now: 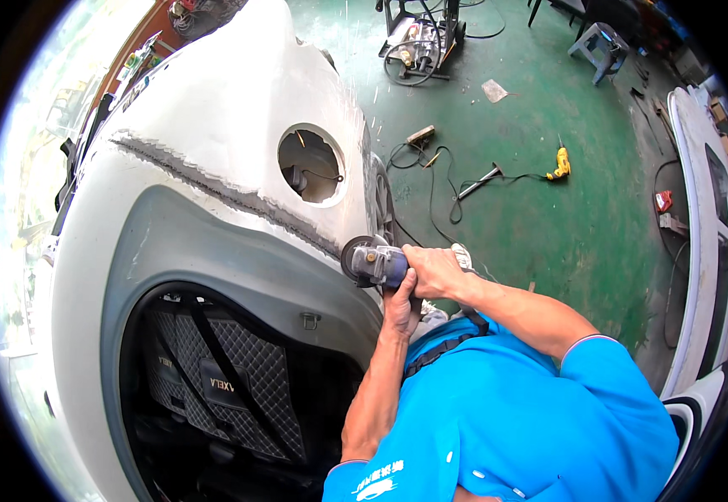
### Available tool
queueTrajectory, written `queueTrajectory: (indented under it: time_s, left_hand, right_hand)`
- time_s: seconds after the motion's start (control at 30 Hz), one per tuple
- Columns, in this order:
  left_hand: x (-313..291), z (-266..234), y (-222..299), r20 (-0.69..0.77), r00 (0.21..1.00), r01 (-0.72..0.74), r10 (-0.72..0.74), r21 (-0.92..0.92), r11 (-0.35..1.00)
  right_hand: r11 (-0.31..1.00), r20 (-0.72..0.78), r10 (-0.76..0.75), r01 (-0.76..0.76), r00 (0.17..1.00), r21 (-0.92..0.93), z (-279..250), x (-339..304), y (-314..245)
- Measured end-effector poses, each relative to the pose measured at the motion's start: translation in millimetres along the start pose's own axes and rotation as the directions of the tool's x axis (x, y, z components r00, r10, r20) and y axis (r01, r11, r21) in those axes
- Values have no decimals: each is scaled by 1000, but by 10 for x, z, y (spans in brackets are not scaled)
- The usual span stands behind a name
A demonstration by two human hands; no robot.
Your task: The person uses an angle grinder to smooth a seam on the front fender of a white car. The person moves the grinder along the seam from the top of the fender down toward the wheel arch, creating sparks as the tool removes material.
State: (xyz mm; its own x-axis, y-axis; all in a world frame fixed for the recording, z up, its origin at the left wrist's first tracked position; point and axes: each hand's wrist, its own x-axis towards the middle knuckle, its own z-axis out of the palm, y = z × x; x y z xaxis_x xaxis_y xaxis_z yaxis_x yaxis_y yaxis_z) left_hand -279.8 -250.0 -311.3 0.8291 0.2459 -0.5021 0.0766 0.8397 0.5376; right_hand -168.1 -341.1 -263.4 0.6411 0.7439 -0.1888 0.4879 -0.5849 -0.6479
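Note:
Both of my hands are wrapped round an angle grinder with a dark blue body. My right hand grips it from the right side; my left hand closes on it from below. The grinder's dark disc is at the lower end of a rough, dark seam ground across a white car body panel. Whether the disc touches the metal cannot be made out. Above the seam, the panel has a round opening with a cord-like piece inside. Short orange streaks, like sparks, show nearby.
The open door frame shows a quilted seat back. On the green floor lie a yellow power drill, a hammer-like tool and loose cables. A wheeled machine and a stool stand farther off. A detached car panel is at right.

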Motion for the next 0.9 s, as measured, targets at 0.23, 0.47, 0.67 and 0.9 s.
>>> queueTrajectory:
  time_s: [0.23, 0.47, 0.67, 0.9]
  left_hand:
    - [28, 87, 189, 0, 1000, -20, 20, 82, 996]
    - [-2, 70, 85, -37, 999, 23, -18, 137, 990]
    - [-37, 50, -90, -151, 989, 30, -6, 161, 987]
    - [23, 72, 87, -133, 991, 32, 5, 278, 960]
  right_hand:
    - [997, -30, -45, 46, 999, 58, -66, 91, -47]
    - [986, 6, 49, -49, 999, 157, 79, 21, 85]
    - [968, 75, 85, -100, 994, 229, 276, -58, 272]
    - [948, 33, 97, -103, 995, 301, 256, 36, 218]
